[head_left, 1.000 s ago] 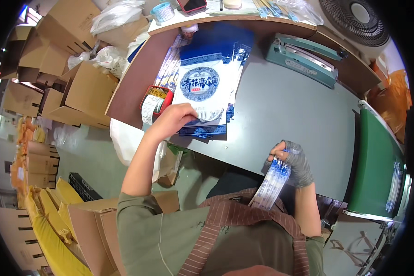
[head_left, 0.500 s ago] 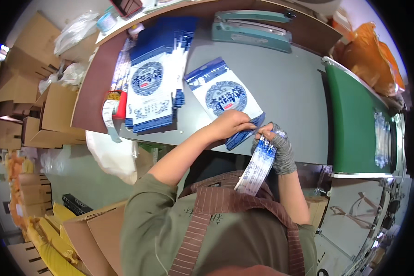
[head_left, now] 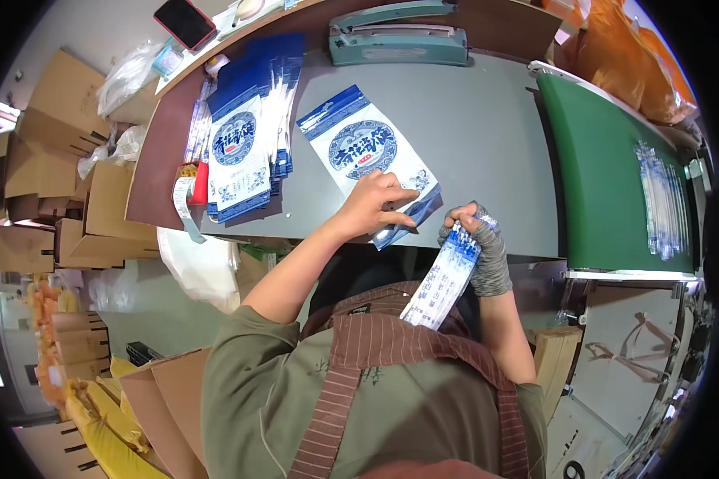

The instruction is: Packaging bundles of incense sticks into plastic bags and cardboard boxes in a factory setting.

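Observation:
A blue-and-white printed pouch (head_left: 363, 144) lies slanted on the table, its lower blue end bent up near the front edge. My left hand (head_left: 373, 206) rests over that end, thumb and forefinger apart at the pouch's mouth. In a grey fingerless glove, my right hand (head_left: 481, 247) is closed around the top of a bundle of slim blue-and-white stick packets (head_left: 443, 279). The packets hang down toward my apron, just right of the pouch. A pile of matching pouches (head_left: 238, 152) sits to the left on the table.
A teal bar sealer (head_left: 399, 45) stands at the table's back. On the right, a green surface (head_left: 595, 160) carries a row of stick packets (head_left: 661, 203). A red tape roll holder (head_left: 196, 184) sits left of the pouch pile. Cardboard boxes (head_left: 108, 207) crowd the left side.
My left hand has loosened its pinch on the pouch's lower end, and its thumb and forefinger have spread. The right hand still grips the packets. The whole view has shifted slightly.

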Action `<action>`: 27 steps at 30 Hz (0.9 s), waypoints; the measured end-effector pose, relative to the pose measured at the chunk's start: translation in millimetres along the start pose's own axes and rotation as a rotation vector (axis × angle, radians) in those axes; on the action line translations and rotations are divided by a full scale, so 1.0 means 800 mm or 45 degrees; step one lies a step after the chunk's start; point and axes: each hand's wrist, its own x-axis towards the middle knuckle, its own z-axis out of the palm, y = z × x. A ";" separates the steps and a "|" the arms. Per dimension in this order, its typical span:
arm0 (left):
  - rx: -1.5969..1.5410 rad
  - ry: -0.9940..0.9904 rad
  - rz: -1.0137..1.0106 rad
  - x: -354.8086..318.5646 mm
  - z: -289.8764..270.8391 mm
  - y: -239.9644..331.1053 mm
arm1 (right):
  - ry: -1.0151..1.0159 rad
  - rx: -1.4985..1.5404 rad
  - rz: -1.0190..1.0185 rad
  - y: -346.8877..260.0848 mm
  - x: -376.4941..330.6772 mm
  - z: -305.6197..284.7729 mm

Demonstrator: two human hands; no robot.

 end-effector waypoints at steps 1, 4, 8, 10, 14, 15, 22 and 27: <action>0.022 0.027 0.004 0.001 0.001 0.000 | -0.016 0.019 -0.011 0.000 -0.001 -0.002; 0.053 0.000 -0.019 0.000 0.001 0.002 | -0.140 -0.117 -0.113 0.006 0.011 0.020; -0.373 0.171 -0.273 -0.028 0.011 0.039 | -0.390 -0.437 -0.257 0.017 0.032 0.087; -0.757 0.249 -0.410 -0.041 0.021 0.002 | -0.484 -0.514 -0.323 0.043 0.053 0.087; -0.731 0.359 -0.721 -0.046 0.005 -0.008 | -0.347 -1.030 -0.344 0.070 0.089 0.046; -0.737 0.366 -0.724 -0.044 0.004 -0.008 | -0.299 -1.423 -0.343 0.071 0.092 0.045; -0.116 0.814 -0.258 -0.027 -0.004 0.036 | -0.075 -1.429 -0.302 0.079 0.079 0.076; 0.068 0.589 0.160 -0.060 -0.010 0.068 | -0.165 -1.200 -0.043 0.068 0.011 0.072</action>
